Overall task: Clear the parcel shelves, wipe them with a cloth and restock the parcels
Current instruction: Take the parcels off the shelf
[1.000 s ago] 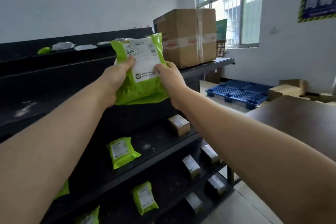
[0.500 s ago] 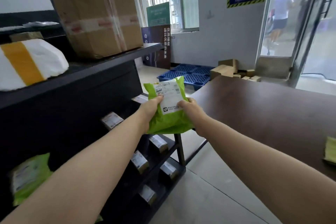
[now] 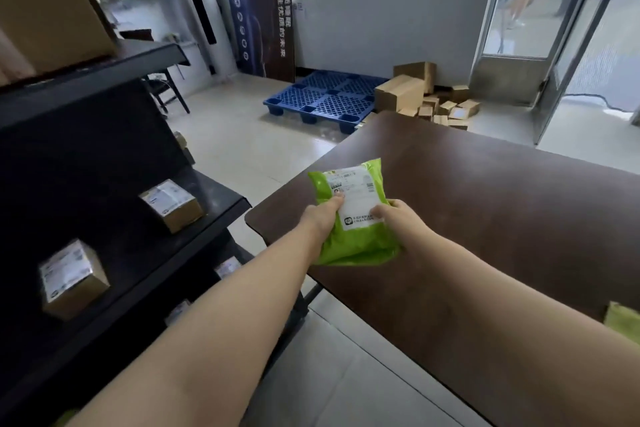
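Green parcel [image 3: 360, 246] grasped by left grip [image 3: 320, 220] and right grip [image 3: 398, 224] over brown table [image 3: 502, 201]; cardboard box [image 3: 171, 204] on shelf [image 3: 223, 196] beside.

a shelf [image 3: 211, 215] left of the table [image 3: 502, 218] carries boxes [image 3: 171, 204], a green bag [image 3: 623, 322] lies on the table, and a pallet [image 3: 325, 97] and cartons [image 3: 401, 94] sit on the floor [image 3: 242, 142] beyond it.

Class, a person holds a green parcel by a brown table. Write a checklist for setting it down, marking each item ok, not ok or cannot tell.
1. Left hand grips green plastic mailer parcel: ok.
2. Right hand grips it too: ok.
3. Dark brown tabletop bare beyond the parcel: ok.
4. Parcel's white label facing up: ok.
5. Black shelf cleared: not ok, small cardboard boxes remain.
6. Parcel fragile: cannot tell.
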